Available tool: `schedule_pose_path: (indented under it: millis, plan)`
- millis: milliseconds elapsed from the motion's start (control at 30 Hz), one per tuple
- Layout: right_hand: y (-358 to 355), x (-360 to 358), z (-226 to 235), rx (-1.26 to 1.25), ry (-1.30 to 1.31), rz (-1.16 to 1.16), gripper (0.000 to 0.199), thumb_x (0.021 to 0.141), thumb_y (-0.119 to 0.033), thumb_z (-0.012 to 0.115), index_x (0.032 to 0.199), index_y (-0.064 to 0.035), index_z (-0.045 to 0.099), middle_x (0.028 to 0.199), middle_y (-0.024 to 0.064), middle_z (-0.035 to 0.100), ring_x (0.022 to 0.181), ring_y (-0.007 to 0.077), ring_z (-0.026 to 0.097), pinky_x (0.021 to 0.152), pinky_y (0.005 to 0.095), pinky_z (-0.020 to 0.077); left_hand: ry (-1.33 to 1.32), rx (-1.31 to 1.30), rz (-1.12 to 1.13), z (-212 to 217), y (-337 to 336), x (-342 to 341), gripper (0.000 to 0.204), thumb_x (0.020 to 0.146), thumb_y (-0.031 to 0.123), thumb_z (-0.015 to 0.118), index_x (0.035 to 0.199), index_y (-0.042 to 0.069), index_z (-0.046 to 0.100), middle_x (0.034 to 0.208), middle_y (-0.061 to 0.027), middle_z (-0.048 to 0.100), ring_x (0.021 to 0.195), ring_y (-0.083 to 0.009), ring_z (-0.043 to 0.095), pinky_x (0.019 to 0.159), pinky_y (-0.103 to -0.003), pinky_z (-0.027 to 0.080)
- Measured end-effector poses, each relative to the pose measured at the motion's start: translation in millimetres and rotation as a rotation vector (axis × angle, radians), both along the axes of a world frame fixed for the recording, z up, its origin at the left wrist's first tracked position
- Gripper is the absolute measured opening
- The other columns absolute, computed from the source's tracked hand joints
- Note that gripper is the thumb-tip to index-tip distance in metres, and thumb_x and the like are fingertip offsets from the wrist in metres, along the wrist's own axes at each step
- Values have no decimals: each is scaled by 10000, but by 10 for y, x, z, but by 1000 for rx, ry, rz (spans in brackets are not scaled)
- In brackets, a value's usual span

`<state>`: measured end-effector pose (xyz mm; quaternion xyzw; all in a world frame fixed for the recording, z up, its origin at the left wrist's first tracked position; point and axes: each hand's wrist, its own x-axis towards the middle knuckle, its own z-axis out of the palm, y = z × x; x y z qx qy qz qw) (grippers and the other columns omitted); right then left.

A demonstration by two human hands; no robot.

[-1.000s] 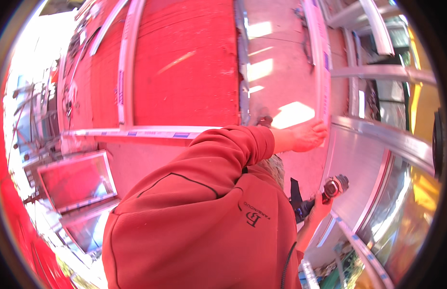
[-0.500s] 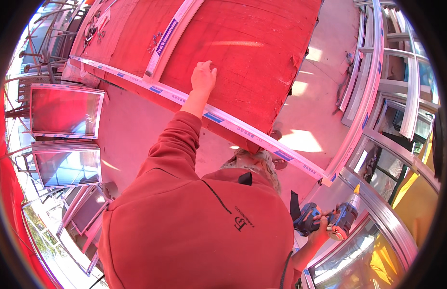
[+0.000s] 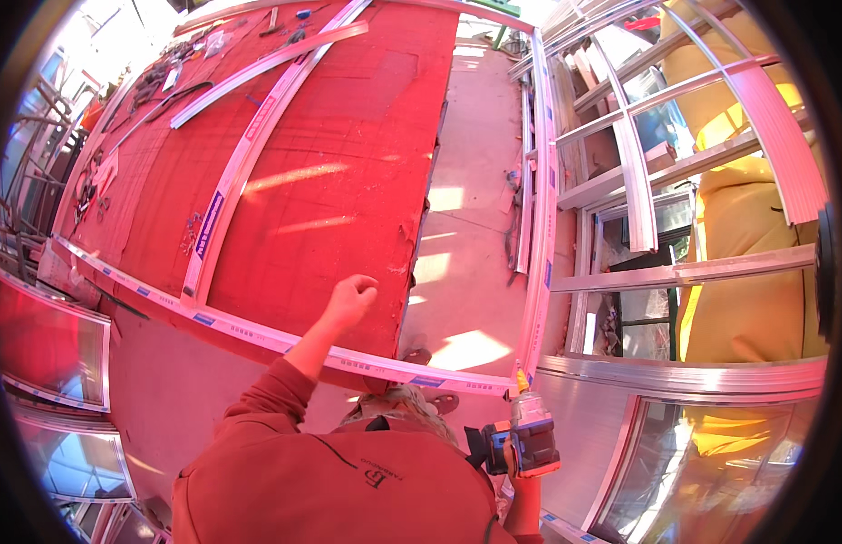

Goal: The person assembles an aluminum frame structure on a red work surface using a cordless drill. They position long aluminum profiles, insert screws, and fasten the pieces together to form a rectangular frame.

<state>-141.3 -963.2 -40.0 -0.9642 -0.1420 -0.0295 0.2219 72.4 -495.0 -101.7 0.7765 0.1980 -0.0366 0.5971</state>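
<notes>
Gripping the drill with the right hand, mostly hidden behind the tool; yellow tip sits by the metal frame's near-right corner, contact unclear. Left hand is well apart from it, over the red tabletop just inside the frame's near rail, fingers half-curled; can't tell if it touches or holds anything. Loose profile lies across the frame's crossbar. Glazed panels left of frame, yellow sheeting right.
</notes>
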Motion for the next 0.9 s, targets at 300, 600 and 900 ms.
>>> schedule_pose_path:
  millis: [300,600,900]
  plan:
    - [296,9,596,389,-46,-135,238,858,-129,704,1068,-31,649,971,119,689,890,331,665,788,459,521,455,-1255,-353,1079,-2496,-480,188,993,218,613,1054,47,661,977,-44,676,868,-144,641,749,-287,533]
    - [-85,-474,526,516,27,-301,238,885,-114,671,1118,-67,672,1121,117,687,1041,330,651,877,447,519,563,-1371,-365,1116,-3130,-730,182,999,238,603,1049,64,627,1005,-66,690,866,-149,650,769,-289,578]
    - [-296,-909,-11,252,146,-500,358,857,-264,721,1137,-70,610,1021,95,663,973,273,643,810,410,518,613,-1224,-457,1049,-3493,-835,199,996,269,615,988,70,627,991,-58,689,857,-157,660,755,-297,562]
